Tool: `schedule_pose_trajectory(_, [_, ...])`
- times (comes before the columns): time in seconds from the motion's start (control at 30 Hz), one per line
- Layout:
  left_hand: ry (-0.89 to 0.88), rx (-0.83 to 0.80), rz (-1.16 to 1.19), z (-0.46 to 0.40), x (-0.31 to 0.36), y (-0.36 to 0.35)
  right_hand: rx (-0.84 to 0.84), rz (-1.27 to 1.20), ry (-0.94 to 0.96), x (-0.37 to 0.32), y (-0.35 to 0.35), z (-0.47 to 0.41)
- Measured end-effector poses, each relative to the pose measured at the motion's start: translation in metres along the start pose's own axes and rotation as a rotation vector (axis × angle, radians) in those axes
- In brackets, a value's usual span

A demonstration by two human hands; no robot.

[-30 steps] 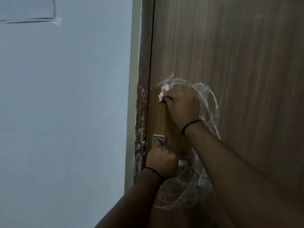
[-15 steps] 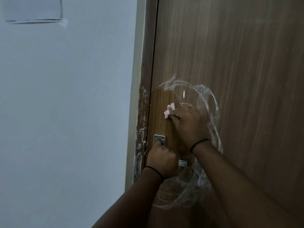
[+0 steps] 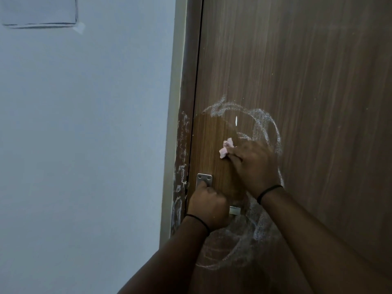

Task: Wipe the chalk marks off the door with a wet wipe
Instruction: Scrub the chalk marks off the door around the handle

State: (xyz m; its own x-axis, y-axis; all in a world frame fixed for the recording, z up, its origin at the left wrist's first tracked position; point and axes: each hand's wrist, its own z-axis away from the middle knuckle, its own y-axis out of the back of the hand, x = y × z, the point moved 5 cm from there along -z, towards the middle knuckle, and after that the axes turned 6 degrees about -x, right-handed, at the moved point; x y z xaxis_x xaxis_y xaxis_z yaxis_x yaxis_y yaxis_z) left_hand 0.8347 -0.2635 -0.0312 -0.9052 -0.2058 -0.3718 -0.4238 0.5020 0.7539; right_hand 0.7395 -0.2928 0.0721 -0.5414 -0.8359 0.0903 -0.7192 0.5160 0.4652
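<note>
Two hands are working at the door. The right hand (image 3: 253, 166) is pinching one crumpled pinkish wet wipe (image 3: 226, 147) in its curled fingers and pressing it flat against the wooden door (image 3: 307, 81); the wipe is sticking out at the hand's 10 o'clock. The left hand (image 3: 206, 205), sitting at the right hand's 7 o'clock, is clenching around the metal door handle (image 3: 204, 180), whose two-screw plate is showing just above the knuckles and whose other end is peeking out at the hand's 3 o'clock. Each wrist is wearing one thin black band (image 3: 269, 193), two bands in all.

Chalk marks (image 3: 263, 122) are looping around the right hand from 11 o'clock to 3 o'clock, and a second cluster of scribbled loops is lying below both hands at 6 o'clock. The patch of door at the wipe's 9 o'clock is looking darker and free of chalk. One small white glint is showing at the wipe's 12 o'clock.

The brown door frame (image 3: 182, 166), at the left hand's 9 o'clock, is carrying white scuffs. Beyond it one pale wall (image 3: 84, 145) is stretching left, with one sheet of paper (image 3: 40, 11) stuck on at the far 10 o'clock corner.
</note>
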Motion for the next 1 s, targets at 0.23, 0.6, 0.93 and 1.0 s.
schedule_pose_trajectory(0.23, [0.014,0.015,0.026,0.001,0.001,0.003,0.024,-0.171,0.008,-0.006,-0.007,-0.023])
schedule_pose_trajectory(0.6, [0.011,0.024,0.012,0.0,0.0,0.002,0.061,-0.162,0.032,0.0,0.003,-0.032])
schedule_pose_trajectory(0.93, [0.009,0.083,-0.012,0.0,-0.002,0.0,0.096,-0.19,0.047,0.001,0.007,-0.041])
schedule_pose_trajectory(1.0, [0.012,0.1,0.005,-0.001,0.001,0.002,-0.013,-0.093,0.106,-0.018,-0.01,-0.037])
